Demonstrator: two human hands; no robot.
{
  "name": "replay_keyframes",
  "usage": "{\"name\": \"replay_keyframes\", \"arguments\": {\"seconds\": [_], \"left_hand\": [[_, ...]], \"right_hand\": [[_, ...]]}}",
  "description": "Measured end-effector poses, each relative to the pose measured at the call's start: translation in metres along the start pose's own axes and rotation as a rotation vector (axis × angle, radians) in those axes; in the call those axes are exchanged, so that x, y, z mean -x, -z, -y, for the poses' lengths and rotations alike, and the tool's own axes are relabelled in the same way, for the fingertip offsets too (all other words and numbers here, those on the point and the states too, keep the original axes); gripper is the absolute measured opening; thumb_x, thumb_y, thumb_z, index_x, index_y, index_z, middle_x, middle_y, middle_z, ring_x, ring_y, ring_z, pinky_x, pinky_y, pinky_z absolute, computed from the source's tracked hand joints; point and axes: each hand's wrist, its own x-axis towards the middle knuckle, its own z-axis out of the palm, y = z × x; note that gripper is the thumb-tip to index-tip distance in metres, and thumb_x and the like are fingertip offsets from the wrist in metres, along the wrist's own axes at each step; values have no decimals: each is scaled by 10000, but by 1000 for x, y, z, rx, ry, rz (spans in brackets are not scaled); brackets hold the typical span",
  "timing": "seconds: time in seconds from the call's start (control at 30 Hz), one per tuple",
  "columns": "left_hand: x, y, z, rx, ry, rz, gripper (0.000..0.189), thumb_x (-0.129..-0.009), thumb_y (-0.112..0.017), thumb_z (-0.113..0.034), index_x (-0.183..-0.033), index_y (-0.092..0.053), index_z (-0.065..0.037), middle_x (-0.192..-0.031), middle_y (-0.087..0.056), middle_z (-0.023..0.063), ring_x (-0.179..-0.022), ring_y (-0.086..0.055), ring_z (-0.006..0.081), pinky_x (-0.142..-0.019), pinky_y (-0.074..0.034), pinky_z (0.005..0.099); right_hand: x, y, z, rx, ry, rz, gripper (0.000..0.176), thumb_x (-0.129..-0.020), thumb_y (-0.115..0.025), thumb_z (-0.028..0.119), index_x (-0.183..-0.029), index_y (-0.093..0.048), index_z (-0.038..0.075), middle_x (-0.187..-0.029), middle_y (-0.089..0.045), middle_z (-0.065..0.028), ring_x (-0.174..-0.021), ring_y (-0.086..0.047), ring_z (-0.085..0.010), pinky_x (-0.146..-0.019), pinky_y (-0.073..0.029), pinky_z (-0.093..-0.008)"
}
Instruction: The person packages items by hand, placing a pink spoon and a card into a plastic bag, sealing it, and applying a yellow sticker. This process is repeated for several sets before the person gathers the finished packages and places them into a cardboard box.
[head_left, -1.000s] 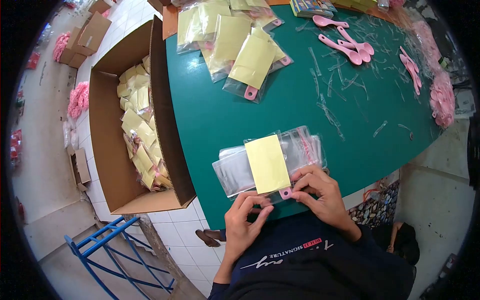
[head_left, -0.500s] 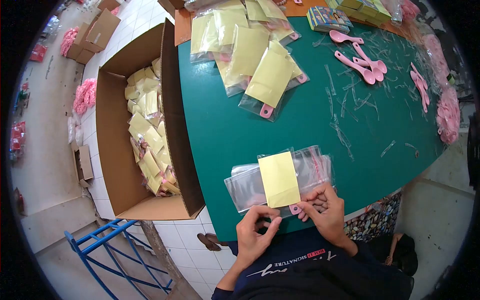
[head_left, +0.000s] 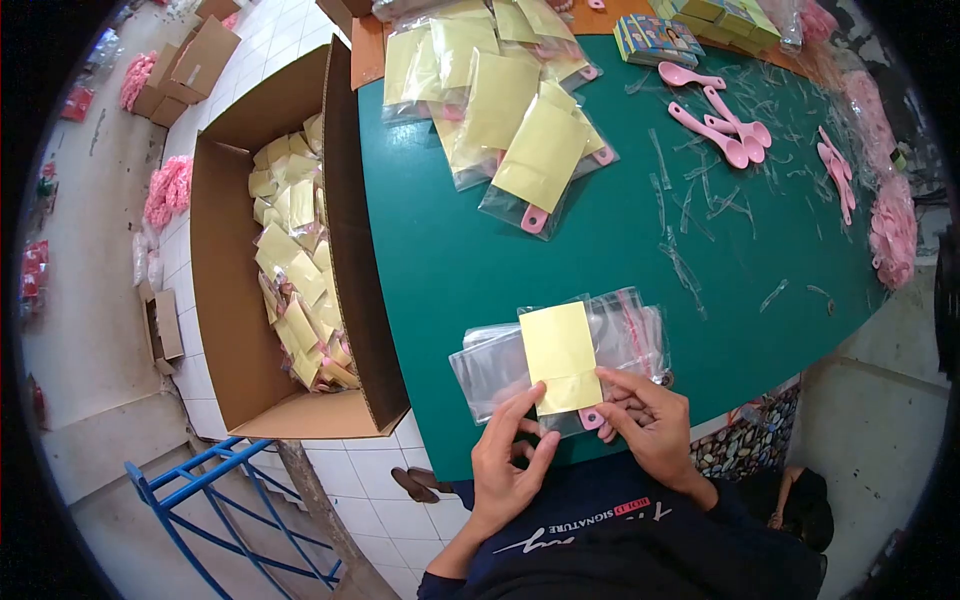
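Observation:
A yellow card lies in a clear bag, with the pink end of a spoon showing at its lower right corner. Beneath it are several flat clear bags on the green table. My left hand is at the lower left corner of the card, index fingertip on its edge and thumb lower, over the bag's bottom edge. At the lower right, my right hand pinches the bag's edge beside the pink end, its fingers curled.
Packed bags with yellow cards are piled at the green table's far side. Pink spoons, plastic scraps and card stacks lie at the far right. A cardboard box of packed bags stands left, near a blue metal frame.
My left index finger has moved up and right onto the card's edge. My right index finger has stretched to the card's right edge. The card has shifted slightly.

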Motion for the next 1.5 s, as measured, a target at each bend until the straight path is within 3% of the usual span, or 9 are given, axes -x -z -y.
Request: {"name": "replay_keyframes", "arguments": {"seconds": [0.23,0.33,0.4,0.63,0.73,1.07,1.17,1.37,1.5], "left_hand": [[-78,33,-65,-252,-418,-84,744,-733,-692,-5,-1378,-322,-27,-1349,-412,185,-901,-600,208,-533,-513,236],[-113,52,-62,-580,-449,-181,633,-802,-659,-142,-1355,-365,-50,-1324,-422,213,-1018,-567,311,-751,-521,348],[-110,57,-59,-648,-453,-37,534,-800,-658,-133,-1284,-451,-47,-1269,-487,179,-1038,-569,278,-793,-499,350],[-100,5,-36,-743,-575,198,396,-765,-690,-166,-1116,-563,-33,-1057,-572,142,-953,-574,297,-798,-484,359],[-101,-11,-36,-820,-568,176,403,-735,-704,-149,-1099,-569,-42,-1004,-558,127,-911,-567,283,-775,-476,363],[-112,-9,-30,-614,-595,177,248,-699,-706,-57,-915,-586,-57,-819,-627,63,-750,-625,214,-679,-474,319],[-108,-6,-29,-634,-564,169,218,-720,-706,-74,-898,-582,-70,-873,-658,63,-797,-645,227,-678,-492,321],[-98,0,-29,-639,-687,80,180,-742,-697,-75,-876,-579,-59,-978,-664,82,-892,-644,264,-746,-517,325],[-84,5,-52,-473,-672,68,148,-763,-677,-22,-863,-568,-18,-999,-665,114,-883,-660,226,-771,-524,305]], "right_hand": [[-57,20,66,252,654,-71,403,-754,-674,26,-1147,-581,20,-1057,-611,-133,-820,-625,-189,-648,-519,-276],[-95,61,92,696,707,-173,285,-781,-642,63,-1063,-615,37,-1063,-600,-138,-884,-609,-235,-735,-497,-321],[-137,108,80,932,729,-295,194,-800,-617,117,-974,-630,31,-969,-616,-139,-925,-581,-296,-829,-446,-373],[-236,171,63,1277,642,-276,197,-839,-595,182,-959,-622,28,-845,-593,-137,-793,-569,-290,-711,-449,-382],[-235,159,60,1285,672,-377,208,-845,-569,222,-896,-608,24,-837,-609,-193,-865,-569,-365,-765,-435,-453],[-213,176,52,1295,726,-360,200,-783,-638,163,-930,-600,33,-924,-563,-132,-881,-553,-298,-758,-442,-394],[-218,174,51,1259,539,-304,209,-774,-649,162,-944,-615,45,-976,-553,-132,-945,-539,-290,-772,-440,-401],[-211,168,65,1293,760,-382,205,-783,-631,175,-939,-653,45,-961,-611,-133,-943,-563,-297,-852,-435,-407],[-202,211,105,841,536,-238,204,-786,-612,161,-951,-662,52,-941,-637,-120,-909,-595,-284,-813,-463,-374]]}}
